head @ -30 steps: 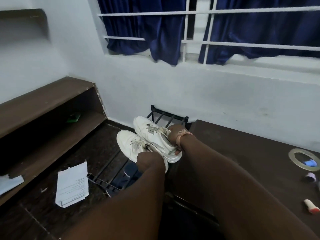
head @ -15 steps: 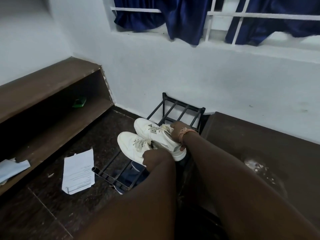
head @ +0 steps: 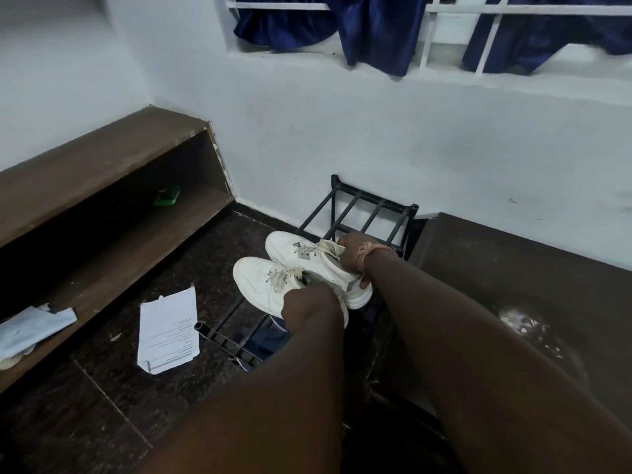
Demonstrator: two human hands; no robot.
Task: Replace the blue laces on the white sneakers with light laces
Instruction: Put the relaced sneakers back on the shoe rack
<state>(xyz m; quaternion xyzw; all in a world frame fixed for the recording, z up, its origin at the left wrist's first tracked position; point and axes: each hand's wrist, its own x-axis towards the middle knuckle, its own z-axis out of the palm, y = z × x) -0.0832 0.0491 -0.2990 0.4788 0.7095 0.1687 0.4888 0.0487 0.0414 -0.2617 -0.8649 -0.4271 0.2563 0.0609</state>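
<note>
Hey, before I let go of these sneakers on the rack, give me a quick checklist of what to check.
1. Light laces in both white sneakers: ok, no blue showing.
2. Left hand holds the nearer sneaker: ok.
3. Right hand holds the farther sneaker at its heel: ok.
4. Soles resting on the black rack: cannot tell.
5. Laces tied: cannot tell.

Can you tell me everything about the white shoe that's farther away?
The farther sneaker is white with grey side patches and light laces already threaded. It looks like smooth leather. It lies over the black rack, toe pointing left, pressed beside the nearer sneaker. The right hand grips its heel end.
</note>
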